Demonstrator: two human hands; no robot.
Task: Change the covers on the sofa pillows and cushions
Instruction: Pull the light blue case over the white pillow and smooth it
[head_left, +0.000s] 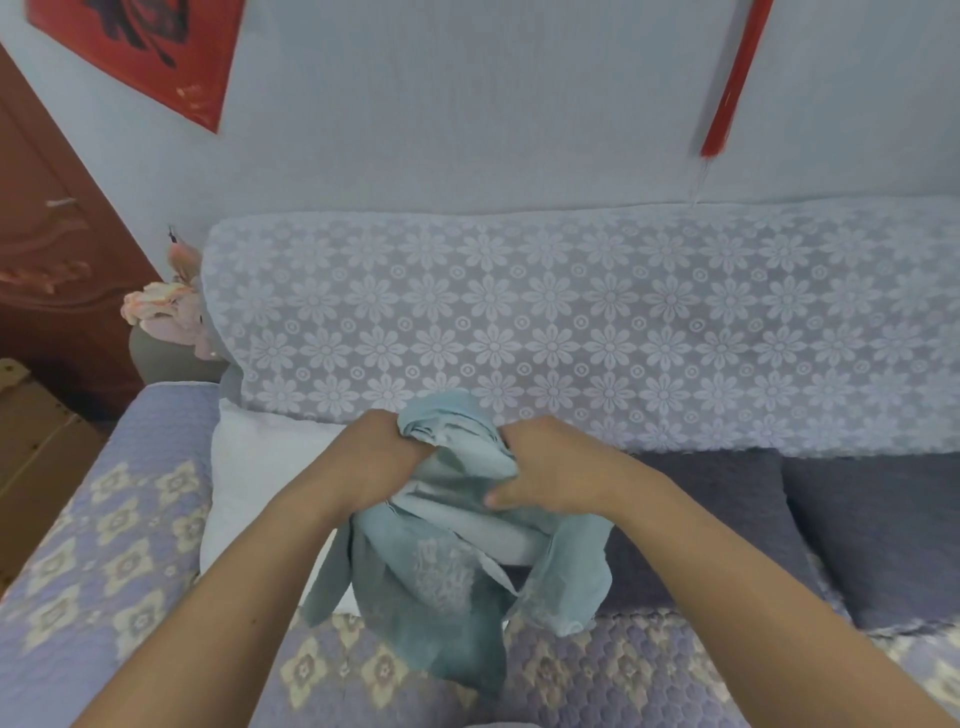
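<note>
A light teal pillow cover (441, 582) with a pale embroidered patch hangs bunched in front of me above the sofa seat. My left hand (379, 457) grips its gathered top edge on the left. My right hand (550, 473) grips the same bunched edge on the right, thumb pointing left. Behind the cover a bare white pillow (260, 467) lies on the seat at the left. Two dark grey cushions (727, 514) (883, 535) lean against the sofa back to the right.
The sofa back wears a white lace floral throw (571, 322). A purple quilted cover with cream diamonds (119, 545) lies over the armrest and seat. A vase with pink flowers (171, 322) and a brown door (47, 249) are at the left.
</note>
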